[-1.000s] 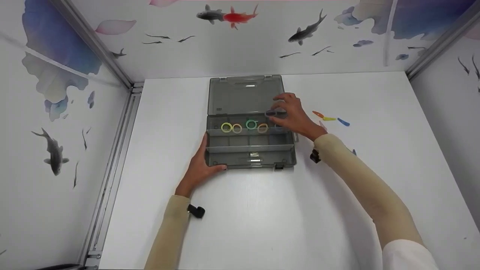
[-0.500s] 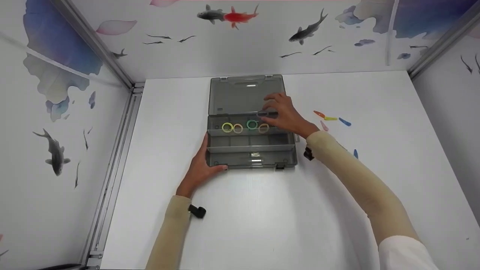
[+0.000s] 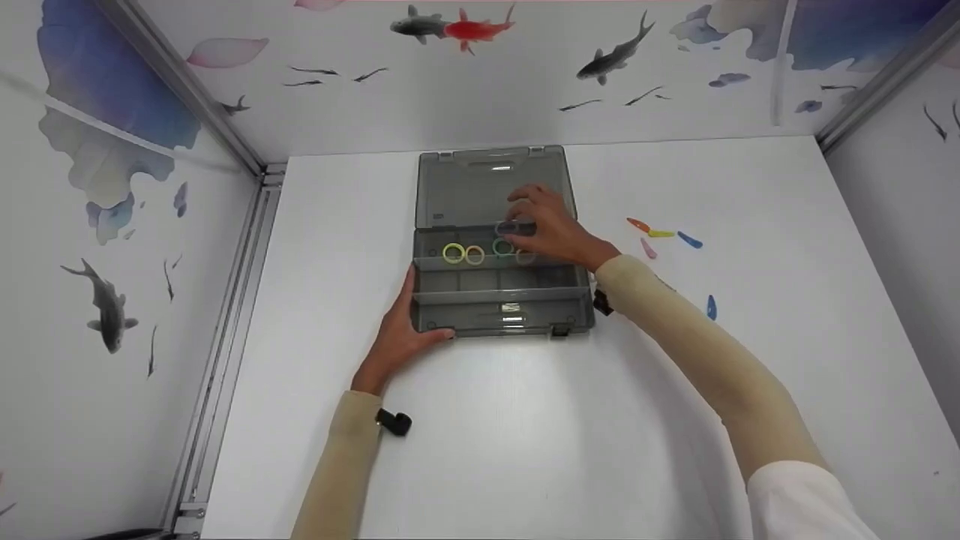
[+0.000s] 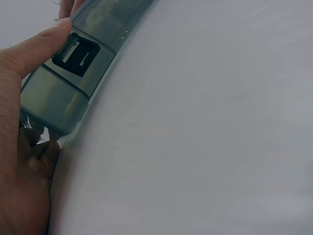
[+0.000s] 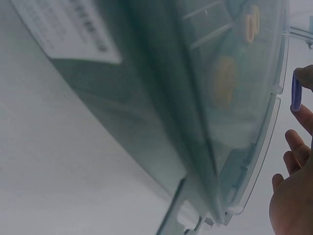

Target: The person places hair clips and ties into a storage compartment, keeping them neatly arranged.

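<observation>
A smoky transparent organizer box lies with its lid folded back, its base split into rows of compartments. My left hand grips its front left corner, thumb along the front edge and fingers along the left side. Above the back row, my right hand pinches a purple hair tie between thumb and finger. Along that row are a yellow hair tie, an orange one and a green one. Another orange one is partly hidden under the right hand.
Right of the box lie an orange hair clip, a yellow clip, a blue clip and a pink clip. Another blue clip lies nearer me. Printed walls enclose the white table at the back and sides.
My right hand has moved left over the back row, carrying the purple hair tie towards the green one. The pink clip has come into view. My left hand has stayed at the box corner.
</observation>
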`<state>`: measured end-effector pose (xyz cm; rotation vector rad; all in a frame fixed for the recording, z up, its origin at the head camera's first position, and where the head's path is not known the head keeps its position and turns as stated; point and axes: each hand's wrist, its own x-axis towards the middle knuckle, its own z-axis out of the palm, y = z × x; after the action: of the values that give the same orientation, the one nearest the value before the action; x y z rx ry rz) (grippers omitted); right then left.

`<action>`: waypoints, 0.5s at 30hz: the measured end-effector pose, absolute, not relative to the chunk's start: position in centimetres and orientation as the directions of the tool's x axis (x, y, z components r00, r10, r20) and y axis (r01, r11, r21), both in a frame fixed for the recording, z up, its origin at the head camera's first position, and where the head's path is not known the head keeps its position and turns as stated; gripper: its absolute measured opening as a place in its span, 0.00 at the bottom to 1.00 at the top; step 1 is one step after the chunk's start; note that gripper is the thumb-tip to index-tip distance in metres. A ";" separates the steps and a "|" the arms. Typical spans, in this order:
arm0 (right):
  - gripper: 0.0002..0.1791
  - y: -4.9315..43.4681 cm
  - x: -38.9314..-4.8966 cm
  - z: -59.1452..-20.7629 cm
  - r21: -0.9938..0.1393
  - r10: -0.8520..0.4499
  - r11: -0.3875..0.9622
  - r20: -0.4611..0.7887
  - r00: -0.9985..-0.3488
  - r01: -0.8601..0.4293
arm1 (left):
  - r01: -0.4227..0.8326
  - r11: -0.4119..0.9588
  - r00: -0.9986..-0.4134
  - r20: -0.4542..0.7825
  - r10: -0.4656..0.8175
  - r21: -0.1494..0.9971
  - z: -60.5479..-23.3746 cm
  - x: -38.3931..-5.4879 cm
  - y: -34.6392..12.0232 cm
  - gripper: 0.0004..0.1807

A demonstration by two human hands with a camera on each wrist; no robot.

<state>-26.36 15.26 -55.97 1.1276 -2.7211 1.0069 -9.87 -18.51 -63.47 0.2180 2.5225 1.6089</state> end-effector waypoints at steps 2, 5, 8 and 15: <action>0.16 14.9 -26.4 -56.0 -0.551 -0.630 0.528 0.255 -0.733 -0.646 | 0.040 0.420 -0.980 -0.046 0.193 0.907 -63.4 -9.9 -18.5 0.76; 0.16 14.4 -26.4 -55.9 -0.540 -0.640 0.537 0.238 -0.730 -0.647 | 0.041 0.423 -0.980 -0.045 0.192 0.905 -63.4 -9.9 -18.6 0.76; 0.17 14.1 -26.4 -55.8 -0.538 -0.648 0.541 0.223 -0.728 -0.646 | 0.046 0.422 -0.981 -0.040 0.192 0.905 -63.4 -9.9 -18.6 0.76; 0.16 13.5 -26.6 -55.5 -0.541 -0.668 0.513 0.235 -0.706 -0.666 | 0.044 0.414 -0.980 -0.041 0.196 0.909 -63.2 -9.8 -18.4 0.76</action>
<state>-26.64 13.45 -55.52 1.2064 -2.7360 0.9762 -9.76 -18.45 -63.20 0.2156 2.5203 1.6140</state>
